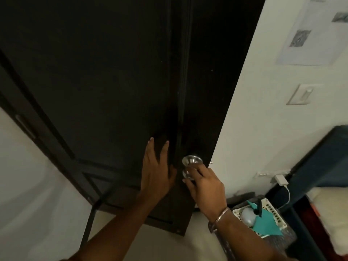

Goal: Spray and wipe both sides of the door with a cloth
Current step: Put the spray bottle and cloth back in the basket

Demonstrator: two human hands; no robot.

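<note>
At the bottom of the view two bare forearms reach up from about 6 o'clock. The right one carries a thin metal bangle (221,216) at the wrist. Beside it, toward 4 o'clock, a white perforated plastic basket (275,210) sits on the floor holding a folded teal cloth (267,224) and a pale rounded bottle (248,215), its top blurred; the two touch inside the basket.

The right hand (204,185) is just right of centre, its fingers curled round the lower round silver metal knob (188,175) on the edge of the door. A second silver knob (192,160) shows just above it, at 12 o'clock from the hand. The left hand (157,173) lies flat on the face of the tall, very dark brown panelled wooden door (103,81), fingers straight and slightly spread, tips pointing to 12 o'clock; it holds nothing. The two hands sit just beside each other, the door's edge between them.

The door fills the upper left and centre. At 3 o'clock a white charger (280,179) with its cable hangs from a low wall socket, beside dark blue furniture (323,157). Farther up the white wall (263,110) are a white switch plate (300,94) at 2 o'clock and a printed paper sheet (312,32) at 1 o'clock.
</note>
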